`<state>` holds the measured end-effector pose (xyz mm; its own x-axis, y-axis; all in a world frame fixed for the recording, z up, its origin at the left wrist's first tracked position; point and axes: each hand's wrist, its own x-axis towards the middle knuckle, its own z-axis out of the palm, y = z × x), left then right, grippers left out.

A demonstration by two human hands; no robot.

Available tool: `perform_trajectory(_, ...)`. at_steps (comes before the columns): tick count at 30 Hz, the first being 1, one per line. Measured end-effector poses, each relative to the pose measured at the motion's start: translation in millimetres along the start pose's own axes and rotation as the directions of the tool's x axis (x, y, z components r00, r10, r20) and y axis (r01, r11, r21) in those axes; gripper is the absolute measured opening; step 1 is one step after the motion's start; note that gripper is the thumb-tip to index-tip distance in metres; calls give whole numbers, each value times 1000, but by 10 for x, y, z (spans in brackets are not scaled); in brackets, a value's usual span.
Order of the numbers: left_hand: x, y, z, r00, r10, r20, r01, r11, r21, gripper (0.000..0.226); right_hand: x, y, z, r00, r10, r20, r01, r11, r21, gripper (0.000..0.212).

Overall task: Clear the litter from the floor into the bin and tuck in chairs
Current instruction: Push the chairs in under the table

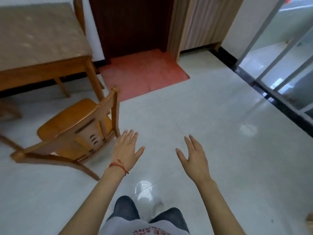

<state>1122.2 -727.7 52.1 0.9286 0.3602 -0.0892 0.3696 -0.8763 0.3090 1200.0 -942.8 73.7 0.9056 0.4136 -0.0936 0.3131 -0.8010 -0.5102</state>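
Just left of the open left grip (pixel 126 148) stands the chair (pixel 74 131).

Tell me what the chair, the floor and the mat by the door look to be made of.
Chair: wood, glossy honey varnish with highlights on the seat. Floor: pale polished tile, probably ceramic; it mirrors light and shows thin joints. Mat: thin red sheet, matte, perhaps plastic or rubber.

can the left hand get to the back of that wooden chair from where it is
Probably yes. The left hand is open and empty, its fingertips close to the chair's backrest post, with only bare floor between them. The chair stands pulled out from the table, its back facing the person.
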Motion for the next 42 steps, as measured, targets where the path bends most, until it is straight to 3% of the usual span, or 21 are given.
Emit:
perform_trajectory(5, -293, -418, -176, 975, -212, -72, 213, 977, 6, 62, 290, -433, 257, 970, -200, 136, 204, 979, -10, 59)
perform_trajectory(13, -655, -1009, -302, 877, -467, -113, 463, 884, -57, 67, 570, -1168, 707, 864, -417, 281, 449, 892, -57, 60)
perform_trajectory(23, -752, -1361, -318, 776, -615, -143, 602, 789, -125, 73, 799, -1793, 1054, 790, -508, 345, 554, 831, -46, 60)
perform_trajectory(30, -523, -1297, -294, 646, -746, -160, 681, 659, -320, 82, 1220, -1881, 1122, 722, -539, 434, 597, 802, 3, 58)
perform_trajectory(33, -348, -1174, -334, 540, -825, -167, 654, 536, -534, 71, 1426, -1924, 1079, 718, -542, 438, 527, 833, 167, 47)
perform_trajectory(36, -150, -1032, -486, 375, -918, -126, 542, 328, -774, 46, 1606, -2005, 1017, 755, -472, 454, 313, 869, 383, 33)
perform_trajectory(40, 33, -1055, -556, 216, -976, 12, 428, 83, -900, 23, 1804, -2132, 1071, 790, -356, 500, 47, 848, 529, 26)
perform_trajectory(42, 98, -1118, -572, 156, -985, 78, 317, -24, -948, 24, 1886, -2174, 1170, 798, -296, 524, -43, 841, 540, 32)
